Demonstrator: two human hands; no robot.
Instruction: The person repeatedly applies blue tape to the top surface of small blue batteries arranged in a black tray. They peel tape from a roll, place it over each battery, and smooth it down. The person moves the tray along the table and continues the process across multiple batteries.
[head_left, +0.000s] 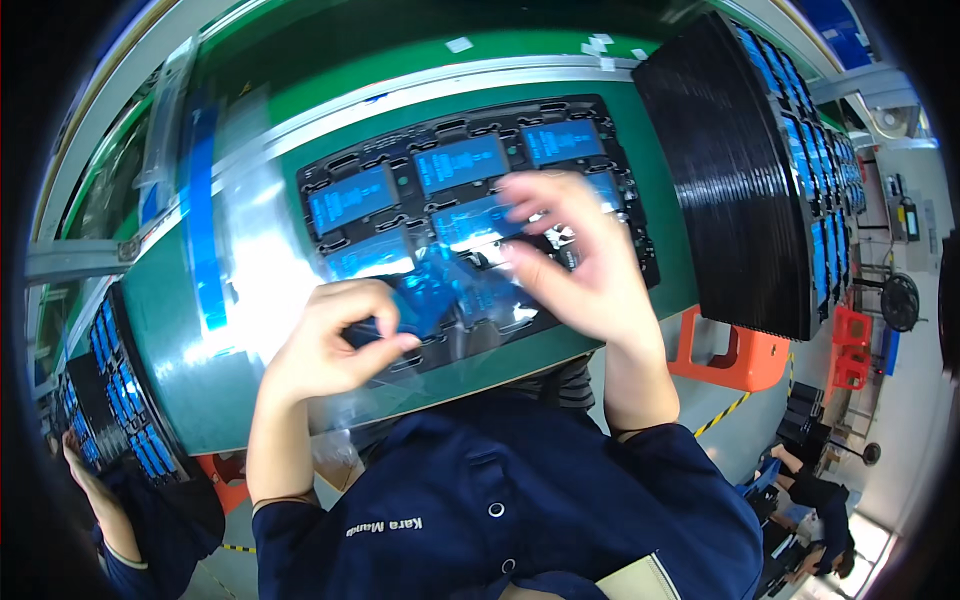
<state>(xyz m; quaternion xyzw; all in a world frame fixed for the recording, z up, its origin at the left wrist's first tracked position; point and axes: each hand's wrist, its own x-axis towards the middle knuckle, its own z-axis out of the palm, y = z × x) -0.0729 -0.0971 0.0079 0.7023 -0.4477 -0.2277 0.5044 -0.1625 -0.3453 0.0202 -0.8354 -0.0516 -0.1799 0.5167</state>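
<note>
A black tray [405, 178] lies on the green work table, with flat blue rectangular pieces [462, 163] set in its pockets. My left hand [345, 335] is over the tray's near left corner, its fingers closed on crumpled shiny blue film [428, 295]. Some clear plastic hangs around that film, and its edges are hard to make out. Above the tray's right half is my right hand [585, 250], blurred by motion, with thumb and fingers apart and nothing visible between them. It hides part of the pieces below.
A tall stack of black trays [725, 170] rises right of the table [660, 185]. Clear sheeting with a blue strip [205, 220] lies at the left. An orange stool [735, 355] stands below the right edge. Another person's arm [105, 495] is by trays at far left.
</note>
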